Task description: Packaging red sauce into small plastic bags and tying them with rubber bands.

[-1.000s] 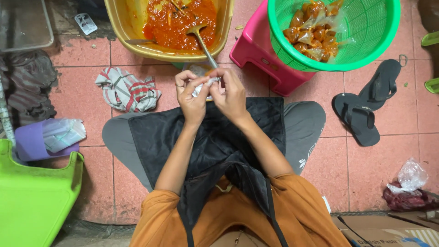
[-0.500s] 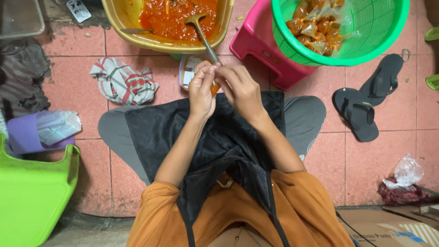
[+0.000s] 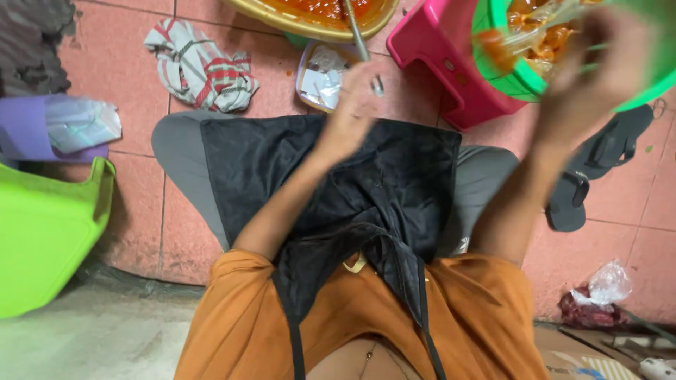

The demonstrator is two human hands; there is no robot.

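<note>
**Right hand at the green basin, packet between the two**

Right hand (image 3: 595,67) raised and blurred, directly over the green basin (image 3: 644,77) rim at two o'clock; grip unreadable through blur. Filled clear packet (image 3: 524,46) at nine o'clock from it, touching or just beside, long axis unclear. Left hand (image 3: 352,112) at centre, loosely curled, apparently empty, beside the metal spoon (image 3: 360,42).

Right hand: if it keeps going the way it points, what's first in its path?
Probably the green basin of filled bags. The right hand, blurred, already reaches over its rim; depth is unclear.
</note>
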